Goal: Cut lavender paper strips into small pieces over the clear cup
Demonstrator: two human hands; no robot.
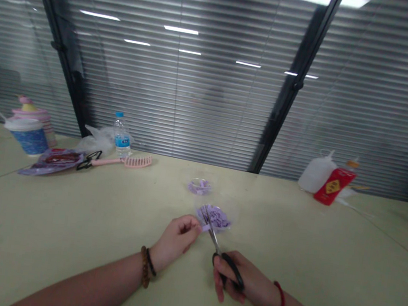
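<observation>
Between the thumb and fingers of my left hand [179, 237] a small purple strip [205, 228] is pinched, its free end pointing right. My right hand [237, 276] grips a pair of scissors [219, 250] by the black handles. The scissor blades reach up and left, crossing at the strip's end; whether they touch it I cannot tell. Just beyond the blades sits a clear shallow bowl [230, 227] with many purple cut pieces [218, 216] inside. Farther back stands a second clear container [200, 181] holding a few purple pieces [199, 188].
At the back left are a blue cup [30, 139], a purple packet [54, 160], a pink hairbrush [138, 162] and a water bottle [121, 138]. A red bottle [334, 185] and a white jug [316, 174] stand back right. Window blinds [213, 75] rise behind the table [86, 228].
</observation>
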